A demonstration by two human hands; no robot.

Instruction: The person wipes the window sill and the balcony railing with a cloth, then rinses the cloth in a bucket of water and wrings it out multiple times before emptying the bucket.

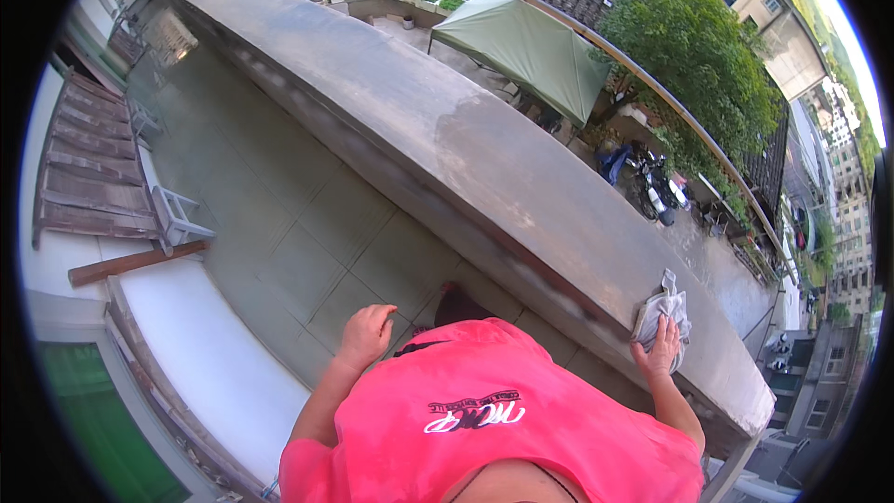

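Note:
My right hand (657, 349) presses a crumpled light grey cloth (661, 311) flat on the top of a concrete parapet wall (517, 175), near its right end. The cloth lies partly under the fingers, with a loose corner sticking out beyond them. Darker, damp-looking patches and a paler area show on the parapet's top. At the left of my body, my left hand (368, 335) hangs above the tiled floor (300, 223) with its fingers loosely bent and nothing in it.
A wooden slatted rack (98, 161) and a white stool (180, 216) stand by the left wall, near a wooden beam (136, 263). Beyond the parapet is a drop to a yard with a green canopy (527, 49), a tree (698, 63) and motorbikes (653, 185).

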